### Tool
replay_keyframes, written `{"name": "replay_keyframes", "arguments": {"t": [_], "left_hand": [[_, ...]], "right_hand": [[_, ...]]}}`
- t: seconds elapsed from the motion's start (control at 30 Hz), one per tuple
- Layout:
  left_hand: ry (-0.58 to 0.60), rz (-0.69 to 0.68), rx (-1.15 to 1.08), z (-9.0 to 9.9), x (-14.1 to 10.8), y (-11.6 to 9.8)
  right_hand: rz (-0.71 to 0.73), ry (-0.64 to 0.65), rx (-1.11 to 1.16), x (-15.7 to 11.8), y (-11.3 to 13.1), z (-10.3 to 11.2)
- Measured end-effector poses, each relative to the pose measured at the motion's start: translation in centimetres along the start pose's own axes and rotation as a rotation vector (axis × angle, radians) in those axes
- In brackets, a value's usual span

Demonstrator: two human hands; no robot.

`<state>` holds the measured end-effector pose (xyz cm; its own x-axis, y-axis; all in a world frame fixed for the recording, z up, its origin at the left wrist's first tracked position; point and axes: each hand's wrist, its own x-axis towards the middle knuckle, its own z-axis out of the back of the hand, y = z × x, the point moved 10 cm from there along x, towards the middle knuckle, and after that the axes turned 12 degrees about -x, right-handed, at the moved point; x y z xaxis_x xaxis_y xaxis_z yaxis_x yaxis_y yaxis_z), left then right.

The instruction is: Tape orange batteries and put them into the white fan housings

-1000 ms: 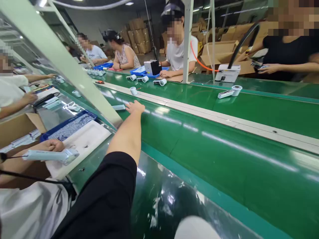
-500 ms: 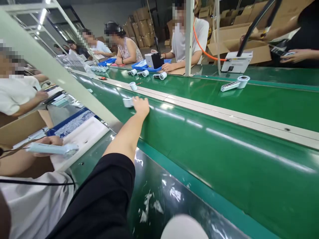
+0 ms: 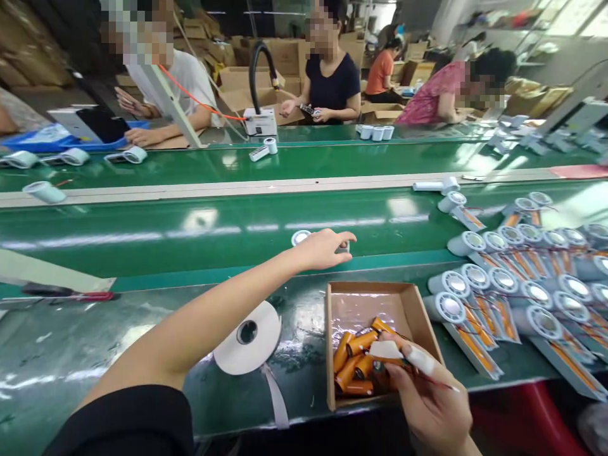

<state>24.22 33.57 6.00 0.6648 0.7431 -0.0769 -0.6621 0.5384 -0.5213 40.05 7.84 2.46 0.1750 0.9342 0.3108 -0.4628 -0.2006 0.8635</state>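
Fingers of the left hand (image 3: 325,248) lie flat and loosely together over a small white fan unit (image 3: 301,237) at the near edge of the green conveyor belt (image 3: 190,221); the palm hides most of the unit, so whether it is gripped or merely touched cannot be told. Fingers of the right hand (image 3: 430,396), one fingertip taped white, pinch a white strip against an orange battery cell (image 3: 380,364) over the cardboard box (image 3: 413,304), which keeps the loose cells (image 3: 349,364) corralled on the counter (image 3: 61,354). White tape roll (image 3: 247,339) lies flat left of the box, its tail hanging over the counter edge. Unfinished fan units (image 3: 479,297), orange cells exposed, lie in rows to the right, partly cut off by the frame. Finished units (image 3: 263,150) ride the far belt before seated co-workers. Thin wires by the right hand are hard to trace.
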Motion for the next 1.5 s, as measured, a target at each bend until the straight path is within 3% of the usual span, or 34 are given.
{"name": "replay_keyframes", "arguments": {"t": [0.07,0.13,0.27,0.4,0.47,0.57,0.67,0.73,0.83,0.97,1.07,1.17,1.23,1.37,1.5], "left_hand": [[0.078,-0.110,0.052,-1.7,0.7,-1.5],[0.049,-0.121,0.146,-1.7,1.0,-0.5],[-0.045,-0.146,0.210,-0.6,0.6,2.0],[0.029,-0.268,0.322,-1.9,0.1,1.0],[0.016,-0.181,0.350,-2.1,0.5,1.3],[-0.011,-0.048,0.307,-2.3,1.5,1.9],[0.018,-0.069,0.213,-2.5,2.3,1.9],[0.021,-0.086,0.139,-2.2,2.5,2.1],[-0.010,-0.065,0.044,-1.5,2.6,2.3],[-0.101,0.046,0.003,-1.0,2.8,2.6],[-0.138,0.097,-0.001,-1.2,3.3,2.4],[-0.141,0.105,-0.014,-1.7,4.0,2.0],[-0.139,0.104,-0.026,-1.9,4.5,1.7],[-0.135,0.105,-0.057,-1.9,5.2,1.8],[-0.124,0.092,-0.096,-1.7,5.6,1.9]], "right_hand": [[0.129,0.014,-0.072,0.7,1.5,-0.2],[0.164,0.013,-0.095,1.5,2.4,-0.4],[-0.028,-0.041,0.088,1.6,2.0,0.2],[-0.253,-0.142,0.272,1.5,1.8,2.8],[-0.262,-0.101,0.306,3.8,2.9,4.0],[-0.113,0.032,0.261,10.2,5.3,4.5],[0.054,0.185,0.039,17.1,5.6,1.7],[0.116,0.294,-0.110,20.5,4.0,-1.5],[0.168,0.429,-0.206,23.4,0.7,-6.0],[0.264,0.474,-0.331,24.2,-1.3,-8.4],[0.391,0.518,-0.549,23.2,-0.6,-8.8],[0.557,0.647,-0.808,21.2,0.0,-9.9],[0.548,0.691,-0.895,20.7,-0.4,-10.1],[0.414,0.631,-1.053,21.5,-1.6,-9.4],[0.446,0.725,-1.314,21.0,-1.7,-10.9]]}}
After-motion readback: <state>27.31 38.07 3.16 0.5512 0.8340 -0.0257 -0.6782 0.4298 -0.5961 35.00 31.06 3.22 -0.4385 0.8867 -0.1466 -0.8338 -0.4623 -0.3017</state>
